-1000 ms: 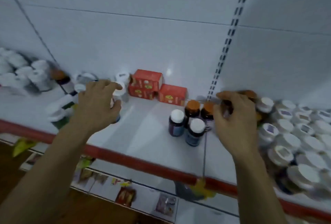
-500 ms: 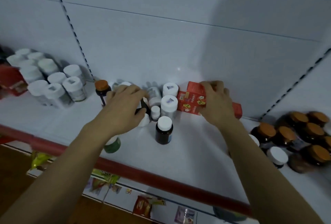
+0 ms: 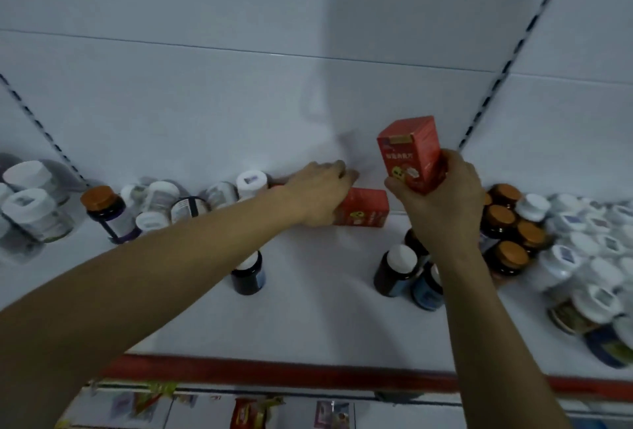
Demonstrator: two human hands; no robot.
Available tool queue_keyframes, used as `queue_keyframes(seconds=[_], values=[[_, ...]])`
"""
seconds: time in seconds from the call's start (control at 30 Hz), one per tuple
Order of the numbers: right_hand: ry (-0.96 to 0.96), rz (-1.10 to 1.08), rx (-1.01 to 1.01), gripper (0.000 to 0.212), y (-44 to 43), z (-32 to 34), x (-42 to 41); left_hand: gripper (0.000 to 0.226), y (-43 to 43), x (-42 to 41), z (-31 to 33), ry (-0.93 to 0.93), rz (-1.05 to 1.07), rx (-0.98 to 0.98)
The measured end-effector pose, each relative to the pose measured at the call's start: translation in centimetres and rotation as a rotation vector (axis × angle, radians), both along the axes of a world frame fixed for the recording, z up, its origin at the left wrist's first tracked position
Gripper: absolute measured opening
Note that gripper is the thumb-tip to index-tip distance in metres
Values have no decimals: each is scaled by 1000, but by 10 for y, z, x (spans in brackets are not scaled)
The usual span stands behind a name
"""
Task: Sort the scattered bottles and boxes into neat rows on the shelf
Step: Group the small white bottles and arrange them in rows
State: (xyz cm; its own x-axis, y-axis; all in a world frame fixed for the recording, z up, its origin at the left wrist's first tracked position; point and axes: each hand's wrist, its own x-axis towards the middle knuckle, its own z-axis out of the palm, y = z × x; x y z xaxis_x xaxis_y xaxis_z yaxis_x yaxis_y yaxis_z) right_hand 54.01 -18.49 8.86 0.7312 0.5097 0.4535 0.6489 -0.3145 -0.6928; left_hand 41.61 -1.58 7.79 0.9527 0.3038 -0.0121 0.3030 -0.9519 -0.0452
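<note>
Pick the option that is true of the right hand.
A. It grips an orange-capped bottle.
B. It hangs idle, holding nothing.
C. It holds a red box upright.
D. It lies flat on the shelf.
C: the right hand has its fingers and thumb curled round the lower part of a red box, which stands upright in the grip.
</note>
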Motion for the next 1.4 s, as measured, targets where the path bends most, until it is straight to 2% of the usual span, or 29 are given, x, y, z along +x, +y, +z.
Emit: queue_keyframes(seconds=[0.13, 0.2, 0.27, 0.4, 0.5, 0.6, 0.67, 0.8, 0.9, 1.0, 1.13, 1.2, 1.4], values=[[125, -25, 99, 60, -27, -3, 13, 83, -23, 35, -25, 37, -3, 6], [201, -20, 130, 47, -39, -5, 19, 88, -31, 43, -34, 58, 43, 35], [260, -22, 173, 44, -47, -5, 21, 84, -35, 50, -39, 53, 76, 81], [390, 17, 259, 69, -51, -7, 15, 73, -33, 49, -29, 46, 118, -24], [452, 73, 351, 73, -50, -4, 3, 69, -24, 24, 1, -169, 193, -258], [512, 140, 394, 74, -40, 3, -21, 73, -18, -29, 36, -542, 315, -580], [556, 193, 399, 75, -28, 9, -42, 73, -18, -76, 55, -753, 399, -686], [572, 342, 337, 60, 5, 12, -90, 76, -24, -186, 68, -1075, 546, -654], [571, 465, 332, 59, 40, 13, -141, 77, -21, -279, 61, -1244, 670, -603], [630, 572, 332, 63, 75, 16, -205, 77, -10, -363, 50, -1314, 828, -559], [627, 720, 316, 78, 125, 14, -298, 70, 8, -461, 35, -1218, 982, -393], [611, 798, 247, 82, 148, 10, -343, 69, 19, -506, 22, -1223, 1067, -385], [488, 937, 45, 54, 212, -18, -455, 53, 61, -600, -21, -1263, 1235, -500]])
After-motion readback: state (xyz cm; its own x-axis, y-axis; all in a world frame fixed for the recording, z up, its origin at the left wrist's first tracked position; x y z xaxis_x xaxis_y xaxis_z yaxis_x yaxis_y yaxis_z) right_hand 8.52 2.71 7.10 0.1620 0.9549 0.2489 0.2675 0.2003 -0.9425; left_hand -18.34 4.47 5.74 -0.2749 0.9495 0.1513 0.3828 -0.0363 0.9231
